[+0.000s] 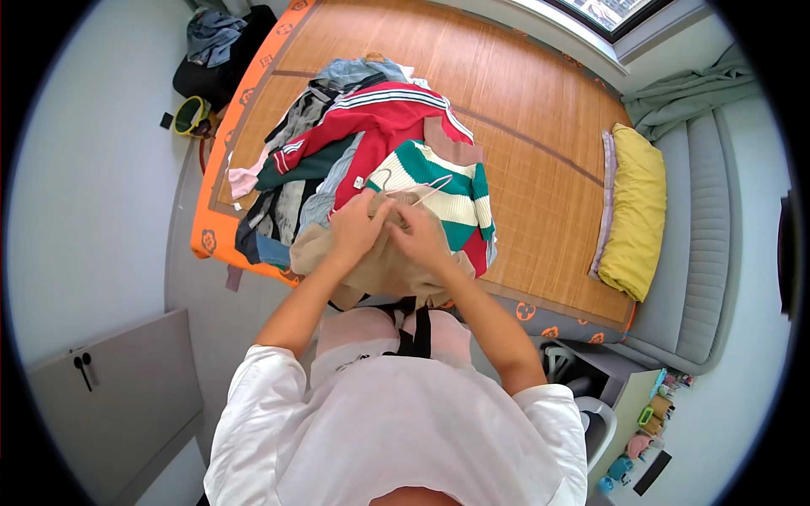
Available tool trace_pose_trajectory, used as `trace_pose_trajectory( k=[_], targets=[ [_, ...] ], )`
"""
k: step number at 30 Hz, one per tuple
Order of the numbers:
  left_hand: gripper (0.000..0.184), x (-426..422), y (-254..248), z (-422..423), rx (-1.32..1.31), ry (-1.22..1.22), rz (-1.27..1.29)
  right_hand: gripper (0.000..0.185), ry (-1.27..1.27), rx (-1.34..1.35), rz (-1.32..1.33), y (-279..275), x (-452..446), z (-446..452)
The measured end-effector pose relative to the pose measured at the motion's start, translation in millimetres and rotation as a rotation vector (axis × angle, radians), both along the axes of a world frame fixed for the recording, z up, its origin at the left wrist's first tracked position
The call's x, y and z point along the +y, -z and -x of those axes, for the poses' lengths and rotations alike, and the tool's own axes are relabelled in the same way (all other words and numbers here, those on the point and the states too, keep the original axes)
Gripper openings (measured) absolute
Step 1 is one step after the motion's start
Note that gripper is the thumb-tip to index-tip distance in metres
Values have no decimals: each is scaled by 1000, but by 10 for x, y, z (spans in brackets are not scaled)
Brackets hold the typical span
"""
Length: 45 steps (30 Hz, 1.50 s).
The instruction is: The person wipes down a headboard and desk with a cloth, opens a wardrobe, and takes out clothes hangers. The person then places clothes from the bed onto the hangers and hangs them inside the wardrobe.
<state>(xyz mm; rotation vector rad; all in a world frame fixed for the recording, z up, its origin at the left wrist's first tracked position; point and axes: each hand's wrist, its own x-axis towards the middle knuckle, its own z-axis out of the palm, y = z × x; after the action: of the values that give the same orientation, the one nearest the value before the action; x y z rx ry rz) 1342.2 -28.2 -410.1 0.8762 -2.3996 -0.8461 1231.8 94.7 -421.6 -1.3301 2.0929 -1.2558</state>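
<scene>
My left hand (357, 226) and my right hand (419, 234) are close together over the near edge of the bed. Both have their fingers closed on the upper part of a beige garment (384, 268), which hangs down in front of my legs. A thin pale clothes hanger (439, 187) shows just beyond my fingers, and part of it is hidden by the cloth and my hands. Behind it lies a green-and-white striped knit sweater (456, 205). Next to that is a red jacket (384, 114) with white stripes on the sleeve.
More clothes, including grey and denim pieces (291, 211), are heaped on the bed mat (540, 169). A folded yellow quilt (634, 211) lies at the right by the grey headboard (707, 228). A desk (620, 422) and a white chair (597, 430) stand at lower right.
</scene>
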Motion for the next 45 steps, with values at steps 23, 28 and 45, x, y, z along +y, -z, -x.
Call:
trace_pose_trajectory(
  k=[23, 28, 45],
  targets=[
    [45, 651, -281, -1443, 7, -375, 404, 19, -639, 663, 286, -558, 182, 342],
    [46, 1300, -637, -1407, 35, -570, 336, 29, -932, 547, 560, -1000, 462, -233],
    [37, 3415, -1281, -3177, 71, -1183, 471, 17, -1328, 172, 528, -1561, 1085, -2365]
  ],
)
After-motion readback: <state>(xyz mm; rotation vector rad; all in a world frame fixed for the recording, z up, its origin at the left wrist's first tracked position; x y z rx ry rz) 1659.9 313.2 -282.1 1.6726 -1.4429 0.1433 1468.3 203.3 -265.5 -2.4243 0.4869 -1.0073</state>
